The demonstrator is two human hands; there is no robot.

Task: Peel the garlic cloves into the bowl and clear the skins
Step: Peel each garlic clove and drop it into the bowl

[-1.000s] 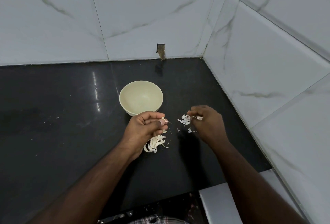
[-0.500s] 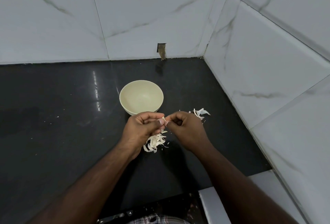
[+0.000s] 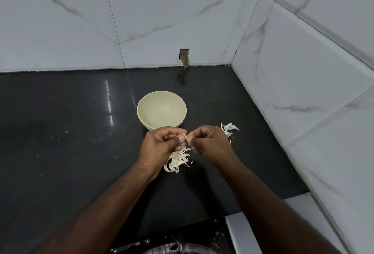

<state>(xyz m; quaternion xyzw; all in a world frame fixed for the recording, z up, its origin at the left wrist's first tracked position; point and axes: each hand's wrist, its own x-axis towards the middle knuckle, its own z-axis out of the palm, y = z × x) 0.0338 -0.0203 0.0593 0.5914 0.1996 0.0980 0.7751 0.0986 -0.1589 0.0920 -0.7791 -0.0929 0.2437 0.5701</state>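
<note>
I am holding the garlic clove [image 3: 184,136] in my left hand [image 3: 162,144], fingers curled round it, while my right hand [image 3: 209,142] is pinching at its tip, so the clove is lying between both hands with neither nearer. I am working directly in front of the bowl [image 3: 162,110], which appears empty; its rim is sitting just beyond my knuckles. Skins are lying in one pile [image 3: 178,159] beneath my hands and another [image 3: 227,129] to the right.

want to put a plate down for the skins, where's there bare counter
The widest bare patch of black countertop lies left of the bowl, out to the back wall. Another strip runs behind the bowl. It is crowded near both hands: a garlic skin pile under the left hand, and more skins by the right hand.
</note>
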